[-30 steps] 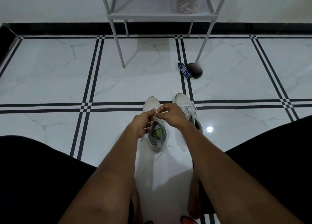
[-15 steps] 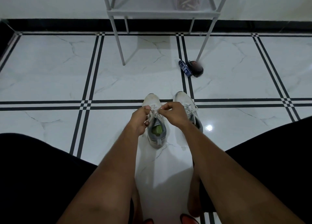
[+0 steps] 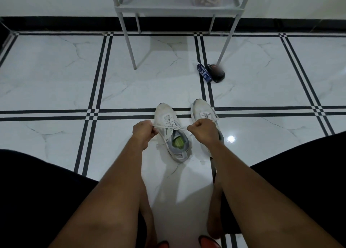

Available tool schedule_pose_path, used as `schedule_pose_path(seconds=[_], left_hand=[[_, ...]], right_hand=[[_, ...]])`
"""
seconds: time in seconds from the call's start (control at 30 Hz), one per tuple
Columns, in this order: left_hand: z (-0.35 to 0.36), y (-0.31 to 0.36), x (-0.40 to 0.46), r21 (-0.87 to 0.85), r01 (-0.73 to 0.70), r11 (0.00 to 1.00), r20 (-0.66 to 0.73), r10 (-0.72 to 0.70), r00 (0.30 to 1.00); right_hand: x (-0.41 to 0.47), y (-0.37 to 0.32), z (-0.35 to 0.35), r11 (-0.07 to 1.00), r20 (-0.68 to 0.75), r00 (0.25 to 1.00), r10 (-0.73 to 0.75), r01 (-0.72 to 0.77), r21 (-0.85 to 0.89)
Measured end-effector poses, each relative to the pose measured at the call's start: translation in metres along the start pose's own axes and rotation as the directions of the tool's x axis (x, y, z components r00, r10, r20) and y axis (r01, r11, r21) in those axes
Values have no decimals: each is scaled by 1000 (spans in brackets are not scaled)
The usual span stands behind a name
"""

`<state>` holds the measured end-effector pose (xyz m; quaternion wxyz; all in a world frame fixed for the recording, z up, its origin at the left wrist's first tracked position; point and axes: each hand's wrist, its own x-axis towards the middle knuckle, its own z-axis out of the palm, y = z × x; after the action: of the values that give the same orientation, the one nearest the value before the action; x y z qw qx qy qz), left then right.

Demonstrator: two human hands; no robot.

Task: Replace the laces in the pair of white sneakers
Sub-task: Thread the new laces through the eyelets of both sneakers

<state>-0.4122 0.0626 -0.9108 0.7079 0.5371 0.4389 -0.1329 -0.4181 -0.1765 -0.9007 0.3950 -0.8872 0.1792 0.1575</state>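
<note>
Both hands have drawn apart since half a second ago, when they met over the tongue of the left sneaker [image 3: 173, 133]; the lace [image 3: 169, 129] now runs taut between them across that shoe. Nearest the camera, dark-clothed legs frame the white marble floor [image 3: 56, 90], and both forearms reach forward between them. Left hand [image 3: 143, 132] has its fingers curled tight, pinching one lace end just left of the shoe. Right hand [image 3: 204, 130] is fisted on the other end, lying over the right sneaker [image 3: 201, 110] and hiding its rear half. Both sneakers stand side by side, toes on the black double tile line. Farther off, a blue packet [image 3: 204, 72] touches a dark round object [image 3: 216, 72] beside a leg of the grey metal rack [image 3: 176, 10] at the wall.
</note>
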Motion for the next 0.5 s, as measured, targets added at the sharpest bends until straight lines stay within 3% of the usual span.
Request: schedule_pose_path(seconds=[0.07, 0.17, 0.3, 0.4, 0.47, 0.5], left_hand=[[-2, -2, -1, 197, -147, 969, 35, 143, 989], [-5, -1, -1, 428, -322, 844, 108, 306, 946], [-5, 13, -11, 811, -437, 389, 195, 524, 829], [0, 23, -16, 911, -409, 62, 257, 690, 677], [-2, 22, -13, 942, -324, -88, 280, 736, 616], [-6, 21, -10, 956, -270, -116, 263, 748, 609]], right_hand=[[1, 0, 0, 1000, 31, 1000, -7, 7, -5], [3, 1, -1, 999, 44, 998, -37, 37, -1], [-1, 4, 3, 979, 17, 985, -172, 173, -104], [-3, 4, 4, 910, -37, 938, -344, 324, -257], [-2, 8, 7, 818, -80, 892, -445, 368, -441], [-1, 11, 9, 780, -95, 877, -471, 364, -509]])
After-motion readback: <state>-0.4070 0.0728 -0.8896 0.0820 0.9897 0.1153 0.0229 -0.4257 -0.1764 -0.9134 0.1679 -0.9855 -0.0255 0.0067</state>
